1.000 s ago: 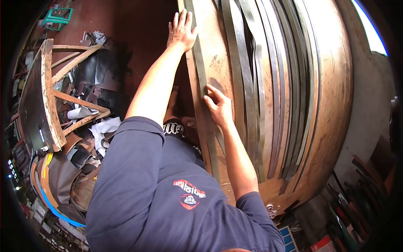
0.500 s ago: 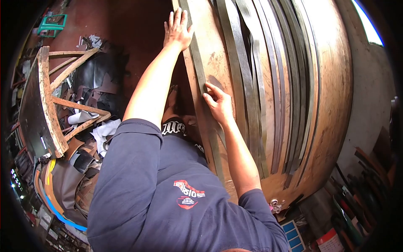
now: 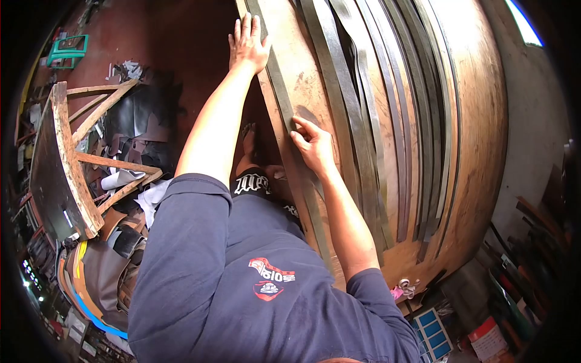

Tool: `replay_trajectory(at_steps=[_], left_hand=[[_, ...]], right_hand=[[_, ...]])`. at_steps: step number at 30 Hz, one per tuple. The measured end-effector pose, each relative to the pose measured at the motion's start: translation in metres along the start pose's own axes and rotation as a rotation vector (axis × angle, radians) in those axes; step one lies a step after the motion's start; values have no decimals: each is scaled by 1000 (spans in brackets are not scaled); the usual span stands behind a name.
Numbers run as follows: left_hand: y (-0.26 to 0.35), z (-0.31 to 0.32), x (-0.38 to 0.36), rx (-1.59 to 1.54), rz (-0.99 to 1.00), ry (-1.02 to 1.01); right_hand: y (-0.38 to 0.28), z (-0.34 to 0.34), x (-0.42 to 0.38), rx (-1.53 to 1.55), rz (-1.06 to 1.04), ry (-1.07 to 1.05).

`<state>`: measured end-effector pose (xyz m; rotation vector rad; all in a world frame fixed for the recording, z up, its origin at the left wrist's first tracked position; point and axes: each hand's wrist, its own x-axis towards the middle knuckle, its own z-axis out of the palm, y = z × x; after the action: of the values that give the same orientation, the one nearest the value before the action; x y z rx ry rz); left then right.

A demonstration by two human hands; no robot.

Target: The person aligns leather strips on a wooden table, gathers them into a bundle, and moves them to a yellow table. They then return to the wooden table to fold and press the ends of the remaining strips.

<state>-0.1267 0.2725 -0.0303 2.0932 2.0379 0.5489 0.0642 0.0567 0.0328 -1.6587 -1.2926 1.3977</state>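
Observation:
A long dark strip, leather-like, (image 3: pixel 276 80) lies along the near left edge of a wooden table (image 3: pixel 305 78). My left hand (image 3: pixel 249 48) rests on the strip's far part at the table edge, fingers outstretched and slightly spread. Closer to my body, my right hand (image 3: pixel 315 145) hovers low over or touches the same strip. Its index finger and thumb point at the strip with a gap between them, while the other fingers curl out of sight. Several more dark strips (image 3: pixel 344 91) run lengthwise on the table, to the right of both hands.
On the left stands a wooden-framed dark panel (image 3: pixel 75 163), with leather scraps (image 3: pixel 136 148) around it. A green plastic stool (image 3: pixel 68 51) is at the far left. A grey wall (image 3: pixel 532 121) borders the table's right side, with rolled or stacked material (image 3: pixel 514 290) below.
The view has shifted slightly, so the table and strips appear a little to the left. Both hands keep nearly the same places on the strip.

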Motion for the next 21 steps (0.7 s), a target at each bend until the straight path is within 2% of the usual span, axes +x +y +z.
replay_trajectory(at_steps=[21], left_hand=[[0,-2,1,-83,55,-7]], right_hand=[[-7,1,-1,-2,25,37]])
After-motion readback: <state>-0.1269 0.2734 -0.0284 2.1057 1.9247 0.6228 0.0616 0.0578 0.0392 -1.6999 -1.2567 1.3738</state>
